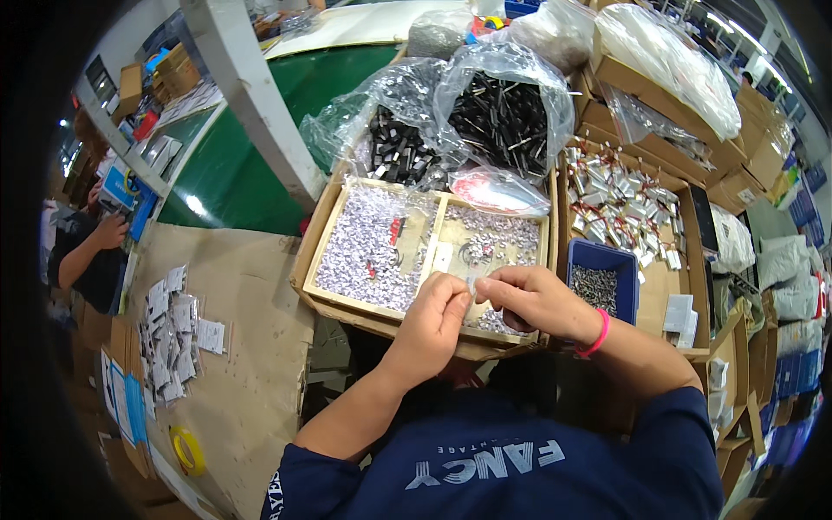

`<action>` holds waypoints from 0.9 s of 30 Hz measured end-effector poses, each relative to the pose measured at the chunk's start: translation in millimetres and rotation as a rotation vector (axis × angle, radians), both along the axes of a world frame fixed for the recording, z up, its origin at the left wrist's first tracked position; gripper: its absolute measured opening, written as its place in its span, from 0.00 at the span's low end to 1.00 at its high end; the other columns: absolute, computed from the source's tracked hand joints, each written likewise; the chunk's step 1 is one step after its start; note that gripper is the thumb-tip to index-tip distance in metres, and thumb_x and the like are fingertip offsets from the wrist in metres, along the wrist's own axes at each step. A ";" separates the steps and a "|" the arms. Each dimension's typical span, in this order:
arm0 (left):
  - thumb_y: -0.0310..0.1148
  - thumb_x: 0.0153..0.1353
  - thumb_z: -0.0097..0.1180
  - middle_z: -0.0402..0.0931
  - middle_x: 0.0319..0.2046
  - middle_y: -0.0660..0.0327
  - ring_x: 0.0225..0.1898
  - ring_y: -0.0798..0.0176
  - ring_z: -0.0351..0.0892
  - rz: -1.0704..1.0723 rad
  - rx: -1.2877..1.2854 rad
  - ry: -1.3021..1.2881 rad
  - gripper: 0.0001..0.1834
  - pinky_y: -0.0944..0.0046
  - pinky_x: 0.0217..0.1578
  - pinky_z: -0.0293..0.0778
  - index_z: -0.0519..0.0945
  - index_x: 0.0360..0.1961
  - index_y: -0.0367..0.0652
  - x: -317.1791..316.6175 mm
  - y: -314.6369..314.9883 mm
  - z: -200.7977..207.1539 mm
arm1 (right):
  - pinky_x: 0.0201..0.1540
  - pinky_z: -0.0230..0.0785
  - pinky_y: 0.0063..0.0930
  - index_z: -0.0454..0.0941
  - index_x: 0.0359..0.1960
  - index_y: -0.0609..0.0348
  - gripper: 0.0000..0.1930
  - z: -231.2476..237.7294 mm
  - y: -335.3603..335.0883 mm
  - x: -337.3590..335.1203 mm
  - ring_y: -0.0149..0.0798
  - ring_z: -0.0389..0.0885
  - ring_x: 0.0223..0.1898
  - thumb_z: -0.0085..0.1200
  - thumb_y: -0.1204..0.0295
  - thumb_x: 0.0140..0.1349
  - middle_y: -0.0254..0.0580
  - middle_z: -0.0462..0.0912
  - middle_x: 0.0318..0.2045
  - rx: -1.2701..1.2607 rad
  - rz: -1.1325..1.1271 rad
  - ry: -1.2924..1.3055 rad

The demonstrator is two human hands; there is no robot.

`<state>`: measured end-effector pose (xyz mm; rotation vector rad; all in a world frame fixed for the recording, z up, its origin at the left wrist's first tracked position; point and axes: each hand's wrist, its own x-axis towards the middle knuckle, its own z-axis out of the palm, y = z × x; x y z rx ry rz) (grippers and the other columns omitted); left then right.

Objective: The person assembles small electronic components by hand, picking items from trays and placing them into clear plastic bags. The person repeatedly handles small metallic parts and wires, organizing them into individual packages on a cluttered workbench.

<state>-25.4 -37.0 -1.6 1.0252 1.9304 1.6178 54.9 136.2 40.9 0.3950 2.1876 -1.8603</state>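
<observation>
My left hand (437,315) and my right hand (539,299) meet over the near edge of a divided wooden tray (431,238). Both are closed, fingertips pinched together on a small pale piece (472,284) whose kind I cannot make out. Heaps of tiny silvery-white parts (360,247) fill the tray's left compartment. More of them lie scattered in the right compartment, around a bare patch. A pink band circles my right wrist. To the right of that hand stands a blue bin (631,282) of small metal screw-like pieces (594,290).
Behind the tray, clear bags hold black blocks (401,152) and thin black parts (503,126). A carton of silvery wired pieces (620,204) stands right. Small packed bags (173,334) and yellow tape (186,451) lie left. A grey post (256,104) rises far left; another person (91,247) works beyond.
</observation>
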 end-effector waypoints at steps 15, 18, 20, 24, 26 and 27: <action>0.36 0.67 0.46 0.73 0.22 0.65 0.23 0.73 0.71 -0.077 -0.015 -0.491 0.12 0.72 0.25 0.69 0.73 0.34 0.37 -3.3 -6.8 -0.5 | 0.34 0.72 0.29 0.80 0.39 0.63 0.11 -5.6 -7.8 0.7 0.39 0.80 0.29 0.52 0.68 0.63 0.45 0.81 0.27 0.302 0.133 0.292; 0.34 0.65 0.48 0.74 0.22 0.63 0.23 0.72 0.73 -0.060 -0.083 -0.342 0.10 0.69 0.25 0.69 0.74 0.34 0.37 -4.0 -9.6 5.0 | 0.38 0.72 0.32 0.80 0.38 0.63 0.11 -8.3 -8.8 -0.2 0.46 0.81 0.34 0.53 0.68 0.60 0.49 0.82 0.31 0.397 0.166 0.376; 0.33 0.63 0.49 0.74 0.22 0.59 0.23 0.68 0.74 -0.021 -0.129 -0.252 0.09 0.67 0.26 0.70 0.74 0.34 0.37 -2.7 -9.7 8.6 | 0.39 0.72 0.33 0.81 0.37 0.63 0.11 -9.7 -9.8 -1.1 0.47 0.81 0.35 0.54 0.68 0.59 0.50 0.82 0.32 0.405 0.151 0.370; 0.30 0.61 0.49 0.74 0.23 0.51 0.23 0.56 0.74 0.025 -0.166 0.012 0.07 0.60 0.27 0.70 0.73 0.34 0.37 -3.3 -11.9 13.2 | 0.39 0.72 0.32 0.81 0.36 0.63 0.11 -8.8 -9.7 -1.6 0.46 0.81 0.34 0.54 0.67 0.59 0.50 0.82 0.32 0.420 0.134 0.381; 0.30 0.61 0.48 0.74 0.24 0.48 0.25 0.49 0.75 0.065 -0.163 0.051 0.06 0.57 0.28 0.70 0.73 0.33 0.37 -4.7 -10.8 12.7 | 0.38 0.72 0.32 0.81 0.36 0.63 0.11 -6.5 -8.3 -0.8 0.46 0.81 0.34 0.54 0.67 0.59 0.49 0.82 0.31 0.428 0.122 0.348; 0.30 0.61 0.48 0.74 0.24 0.48 0.25 0.48 0.75 0.129 -0.158 0.123 0.06 0.56 0.29 0.70 0.72 0.33 0.37 -6.6 -10.6 12.0 | 0.38 0.72 0.32 0.81 0.36 0.63 0.11 -5.0 -7.1 0.0 0.46 0.81 0.34 0.54 0.67 0.59 0.49 0.82 0.31 0.424 0.106 0.312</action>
